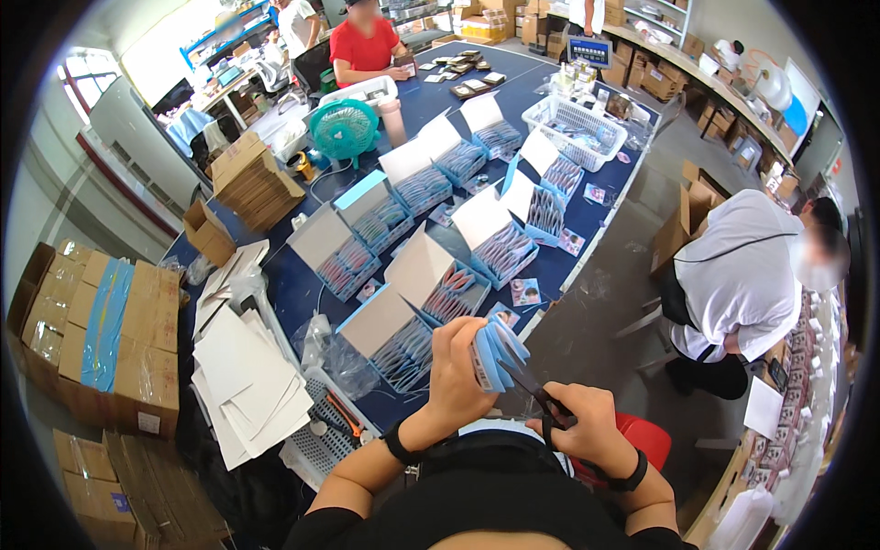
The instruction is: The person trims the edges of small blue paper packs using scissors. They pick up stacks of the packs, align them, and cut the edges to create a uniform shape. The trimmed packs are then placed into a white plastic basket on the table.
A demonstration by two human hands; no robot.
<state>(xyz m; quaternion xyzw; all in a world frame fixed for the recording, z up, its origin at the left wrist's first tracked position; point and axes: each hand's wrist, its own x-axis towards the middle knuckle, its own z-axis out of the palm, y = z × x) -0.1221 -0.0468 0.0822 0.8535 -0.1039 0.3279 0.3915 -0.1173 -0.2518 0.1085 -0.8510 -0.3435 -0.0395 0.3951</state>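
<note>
My left hand (pixel 456 371) is closed around a bundle of light-blue packets (pixel 495 356), raised over the near edge of the table. A dark pair of scissors (pixel 534 387) is in my right hand (pixel 591 423), the fingers wrapped around its handles. The blades point up and left and meet the packets' right side; I cannot tell whether they are cutting. Just beyond my left hand stands an open carton (pixel 378 323) with a white raised lid, filled with rows of similar packets. Several more such cartons (pixel 500 240) stand in rows farther along.
The blue table (pixel 412 82) also carries a teal fan (pixel 345 128), a white basket (pixel 576 133) and small picture cards (pixel 525 291). White sheets (pixel 247 385) lie at left beside stacked cardboard boxes (pixel 119 321). A person in red (pixel 367 46) sits across; another in white (pixel 742 266) bends at right.
</note>
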